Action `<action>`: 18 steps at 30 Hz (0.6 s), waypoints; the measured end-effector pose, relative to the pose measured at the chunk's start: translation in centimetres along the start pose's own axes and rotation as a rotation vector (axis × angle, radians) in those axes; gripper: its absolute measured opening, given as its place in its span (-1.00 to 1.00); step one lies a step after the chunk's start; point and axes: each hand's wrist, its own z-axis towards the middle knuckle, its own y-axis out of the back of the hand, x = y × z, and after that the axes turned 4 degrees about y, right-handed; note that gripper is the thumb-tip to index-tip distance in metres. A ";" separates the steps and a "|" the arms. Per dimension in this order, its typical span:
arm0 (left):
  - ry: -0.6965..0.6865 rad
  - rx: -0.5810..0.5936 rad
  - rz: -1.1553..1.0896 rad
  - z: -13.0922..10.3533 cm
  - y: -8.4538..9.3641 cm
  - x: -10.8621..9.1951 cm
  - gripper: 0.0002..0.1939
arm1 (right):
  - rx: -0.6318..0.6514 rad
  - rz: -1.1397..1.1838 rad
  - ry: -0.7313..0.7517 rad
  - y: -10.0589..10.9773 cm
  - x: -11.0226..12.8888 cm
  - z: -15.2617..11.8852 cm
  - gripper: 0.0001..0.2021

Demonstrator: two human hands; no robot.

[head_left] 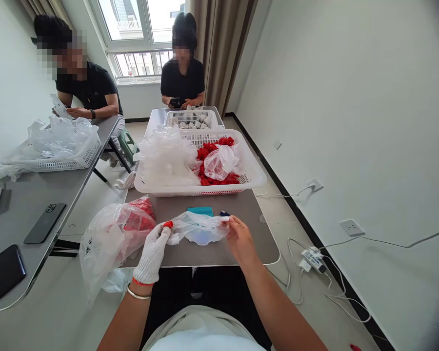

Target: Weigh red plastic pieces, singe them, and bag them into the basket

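My left hand (152,253), in a white knit glove with a red cuff, is closed on a small red piece (168,224) and the left end of a clear plastic bag (197,226). My bare right hand (240,239) pinches the bag's other end, so the bag stretches between both hands over the near table edge. Left of my gloved hand lies a large clear bag (109,229) with red pieces inside, partly hanging off the table. Behind the stretched bag is a teal object (200,211), with a small dark blue item (224,213) beside it.
A white basket (254,178) holds clear bags and red pieces; a smaller basket (214,117) of grey pieces stands behind. Two people sit beyond. The left table (76,183) carries phones and a basket of bags. A power strip (314,260) and cables lie on the right floor.
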 end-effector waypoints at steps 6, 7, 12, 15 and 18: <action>-0.694 -0.371 0.474 -4.1 -0.6 -4.2 -0.80 | -0.029 -0.032 0.001 -0.9 -1.2 -0.8 -0.51; -0.786 -0.409 0.513 -4.6 -0.7 -4.8 -0.80 | -0.031 -0.013 0.008 -1.1 -1.2 -0.9 -0.50; -0.672 -0.548 0.424 -4.9 -0.2 -6.7 -0.83 | -0.206 0.072 0.043 -1.3 -0.6 -0.8 -0.56; -0.596 -0.462 0.358 -4.5 -0.3 -7.0 -0.82 | -0.262 0.045 0.054 -1.0 -0.5 -0.5 -0.60; -0.760 -0.019 0.436 -4.3 -1.8 -6.6 -0.83 | -0.140 0.002 0.067 -0.9 -1.1 -0.7 -0.57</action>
